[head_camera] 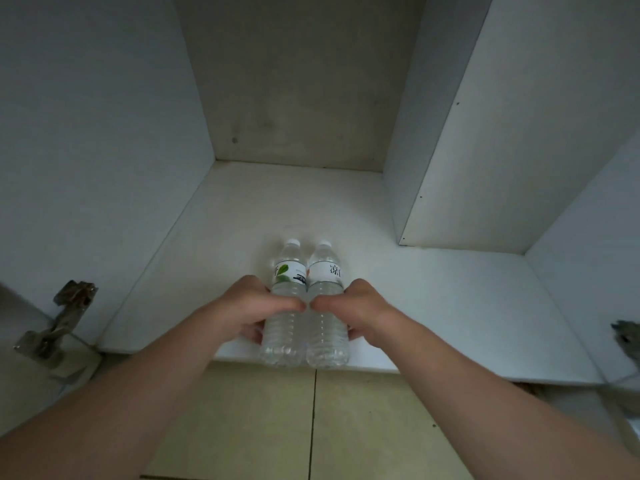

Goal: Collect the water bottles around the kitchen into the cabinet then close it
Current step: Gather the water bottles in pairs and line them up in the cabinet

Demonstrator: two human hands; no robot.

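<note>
Setting down: two water bottles stand side by side at the front edge of the cabinet floor [450, 289], one in each hand.
Left hand [252, 306]: wrapped around the left bottle [285, 327] at mid-body, just under its label; thumb across the near face, fingers curled behind and mostly hidden.
Right hand [360, 306]: wrapped the same way around the right bottle [327, 327]; the two thumb tips almost meet between the bottles.
Long axis: both bottles upright, white caps on top, bodies touching or nearly so.
Key relation: the bottle bases sit right at the front lip of the floor, and clear floor stretches away from the hands toward the back wall [298, 98]. Pushing straight forward looks like the safer move before letting go.
Cabinet contents: only these two bottles show; a divider panel [485, 150] splits the back into a middle bay and a right-hand bay.
Doors: open; a hinge [59, 323] shows at the left edge and another hinge [628, 337] at the right, blurred.
Below: tiled kitchen floor [363, 427] beneath the cabinet.
Task stage: judged partway; the doors are not yet closed, and I cannot tell whether more bottles remain elsewhere.
</note>
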